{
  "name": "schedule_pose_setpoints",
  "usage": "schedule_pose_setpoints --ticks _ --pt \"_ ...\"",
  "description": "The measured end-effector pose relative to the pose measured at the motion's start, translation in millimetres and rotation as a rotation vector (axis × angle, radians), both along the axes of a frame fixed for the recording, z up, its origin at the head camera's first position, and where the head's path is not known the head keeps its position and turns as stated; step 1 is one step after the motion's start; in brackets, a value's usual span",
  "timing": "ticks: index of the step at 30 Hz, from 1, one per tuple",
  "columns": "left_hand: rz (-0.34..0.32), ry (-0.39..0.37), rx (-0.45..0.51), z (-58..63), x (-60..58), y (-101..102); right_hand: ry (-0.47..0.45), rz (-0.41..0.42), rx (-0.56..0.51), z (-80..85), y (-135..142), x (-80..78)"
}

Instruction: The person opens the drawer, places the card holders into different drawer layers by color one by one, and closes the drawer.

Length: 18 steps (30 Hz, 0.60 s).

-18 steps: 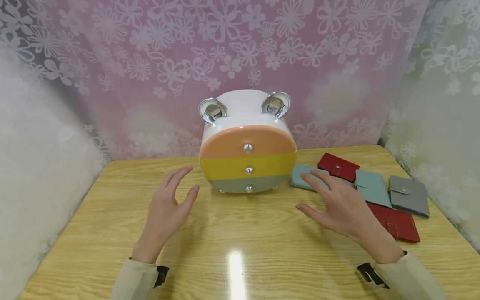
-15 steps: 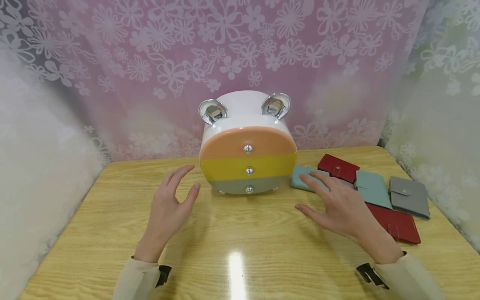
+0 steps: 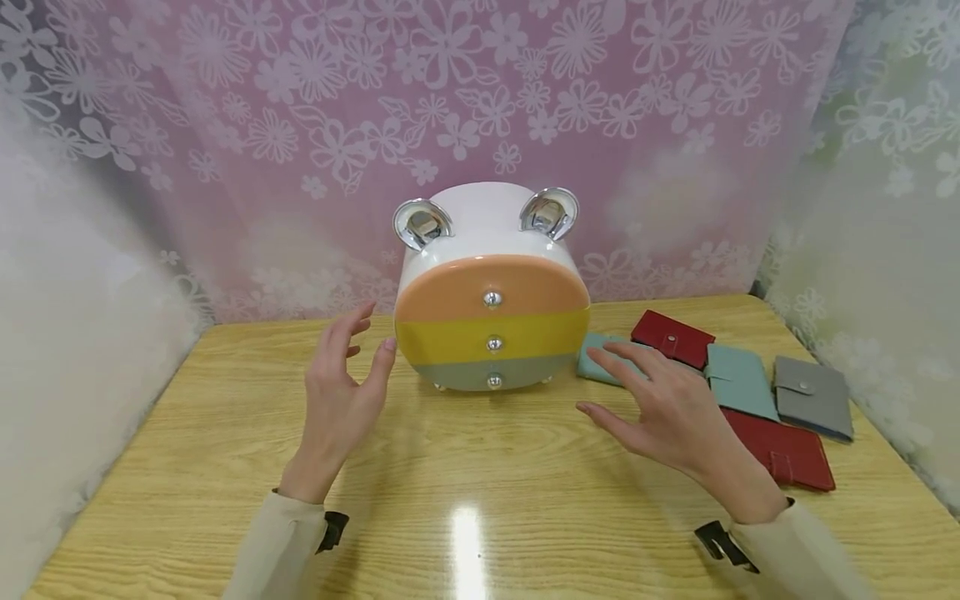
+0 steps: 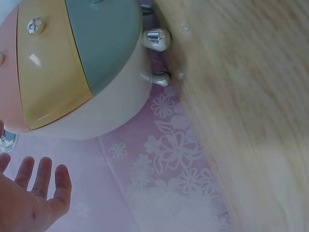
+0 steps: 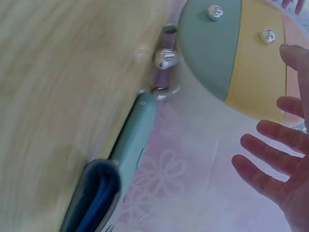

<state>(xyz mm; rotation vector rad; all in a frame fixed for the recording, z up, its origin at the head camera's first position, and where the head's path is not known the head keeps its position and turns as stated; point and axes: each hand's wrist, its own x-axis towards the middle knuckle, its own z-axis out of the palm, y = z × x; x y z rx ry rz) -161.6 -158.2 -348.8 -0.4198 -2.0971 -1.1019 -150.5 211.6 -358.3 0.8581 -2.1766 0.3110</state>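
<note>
Cabinet (image 3: 492,279) stands toward the far edge of the table (image 3: 420,483), left hand (image 3: 341,392) over the table's left half, right hand (image 3: 667,408) over its right, both loose and holding nothing, and an even, gentle touch from both sides should suit those smooth curves best!

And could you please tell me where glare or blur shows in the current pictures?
Head view: a bright glare streak on the tabletop, near the bottom edge; left wrist view: a small highlight on the yellow panel; right wrist view: the tabletop's grain looks smeared and soft.
</note>
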Motion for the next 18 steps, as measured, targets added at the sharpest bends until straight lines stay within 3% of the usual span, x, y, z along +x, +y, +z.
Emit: schedule_pose_setpoints --ticks 11,18 --pt "-0.015 0.003 -0.014 20.7 -16.9 1 -0.018 0.026 0.005 10.2 -15 -7.2" --pt "-0.042 0.039 -0.027 41.4 -28.6 6 -0.017 0.056 -0.004 13.1 -21 -10.4"
